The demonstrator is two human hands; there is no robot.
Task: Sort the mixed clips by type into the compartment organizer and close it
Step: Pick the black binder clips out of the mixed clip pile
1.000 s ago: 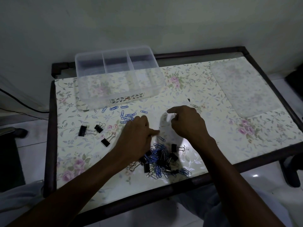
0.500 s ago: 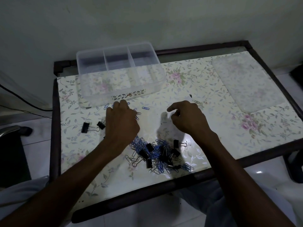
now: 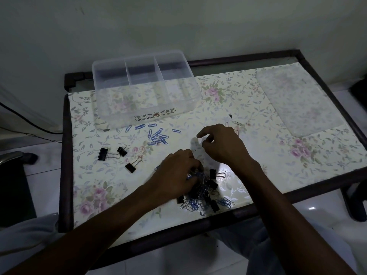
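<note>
A mixed pile [image 3: 202,195] of blue paper clips and black binder clips lies near the table's front edge. My left hand [image 3: 174,175] is down on the pile's left side, fingers curled into it and pinching blue paper clips. My right hand [image 3: 222,145] hovers just beyond the pile, index finger out and the others loosely curled, with nothing visible in it. The clear compartment organizer [image 3: 147,114] stands open at the back left, its three sections bare. Sorted blue paper clips [image 3: 156,135] lie in front of it. Three black binder clips [image 3: 119,155] sit to the left.
The organizer's clear lid [image 3: 297,100] lies flat at the back right of the floral table [image 3: 297,155]. A few pale paper clips [image 3: 236,124] lie just past my right hand. A dark table frame [image 3: 67,155] borders the top, and a cable runs at far left.
My left hand has come back from the blue paper clip group to the mixed pile and dug its fingers in. My right hand has hardly moved.
</note>
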